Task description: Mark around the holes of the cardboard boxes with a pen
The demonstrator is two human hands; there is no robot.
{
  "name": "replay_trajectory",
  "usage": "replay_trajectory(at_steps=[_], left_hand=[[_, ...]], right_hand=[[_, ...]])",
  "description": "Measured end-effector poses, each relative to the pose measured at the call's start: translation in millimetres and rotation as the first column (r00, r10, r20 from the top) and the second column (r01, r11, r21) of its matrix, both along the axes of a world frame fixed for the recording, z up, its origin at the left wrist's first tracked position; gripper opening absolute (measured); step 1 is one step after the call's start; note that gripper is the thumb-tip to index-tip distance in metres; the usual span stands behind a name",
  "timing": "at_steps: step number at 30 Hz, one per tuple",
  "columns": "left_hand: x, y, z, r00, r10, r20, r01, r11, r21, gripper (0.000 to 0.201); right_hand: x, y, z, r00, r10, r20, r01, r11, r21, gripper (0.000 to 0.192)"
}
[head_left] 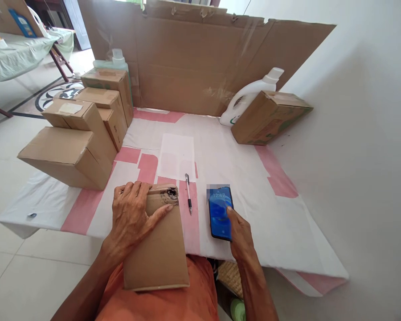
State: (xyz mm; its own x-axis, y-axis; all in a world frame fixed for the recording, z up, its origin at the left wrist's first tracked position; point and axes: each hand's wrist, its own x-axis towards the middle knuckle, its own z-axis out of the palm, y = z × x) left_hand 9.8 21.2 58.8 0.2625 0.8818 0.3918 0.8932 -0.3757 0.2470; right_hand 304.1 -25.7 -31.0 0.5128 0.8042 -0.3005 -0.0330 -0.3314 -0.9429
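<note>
My left hand (133, 214) grips the far edge of a brown cardboard box (162, 249), thumb on its face and fingers over its top. The box leans at the table's front edge, against my orange clothing. Dark pen scribbles surround a black, hole-like spot at its upper right corner. In my right hand (242, 232) is a smartphone (220, 214), its blue lock screen lit and showing the time; my thumb lies on the screen's right side. Between the box and the phone, a black-and-clear pen (188, 194) rests on the cloth. Beyond it lies a sheet of white paper (176, 156).
Several cardboard boxes (62, 145) line the table's left side, with a pale green bottle (118, 60) behind. At the back right, a white jug (250, 91) stands behind a tilted carton (270, 118). A tall cardboard panel (187, 62) closes the back; a white wall (364, 147) is on the right.
</note>
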Motion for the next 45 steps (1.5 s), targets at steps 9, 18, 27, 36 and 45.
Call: replay_trajectory(at_steps=[9,18,27,36,45], left_hand=[[-1,2,-2.7,1.000,0.002,0.002,-0.002,1.000,-0.021,0.049],[6,21,-9.9,1.000,-0.004,0.002,0.004,0.985,-0.173,0.045],[-38,27,-31.7,0.913,0.099,0.396,0.005,0.967,-0.255,0.069],[-53,-56,-77.9,0.496,0.376,0.783,0.282,0.783,-0.554,0.080],[-98,-57,2.8,0.582,0.381,0.718,0.341,0.688,-0.641,0.089]], right_hand=[[33,0,-28.4,0.917,-0.018,0.398,0.078,0.988,-0.136,0.053],[42,-3,-31.1,0.739,0.083,0.669,0.083,0.974,-0.212,0.059],[-15,-28,-3.2,0.786,0.410,0.463,-0.458,0.889,-0.009,0.068],[-87,-45,-0.9,0.523,0.830,0.194,-0.852,0.517,0.084,0.120],[-87,-22,85.7,0.713,0.665,0.222,-0.699,0.697,0.158,0.081]])
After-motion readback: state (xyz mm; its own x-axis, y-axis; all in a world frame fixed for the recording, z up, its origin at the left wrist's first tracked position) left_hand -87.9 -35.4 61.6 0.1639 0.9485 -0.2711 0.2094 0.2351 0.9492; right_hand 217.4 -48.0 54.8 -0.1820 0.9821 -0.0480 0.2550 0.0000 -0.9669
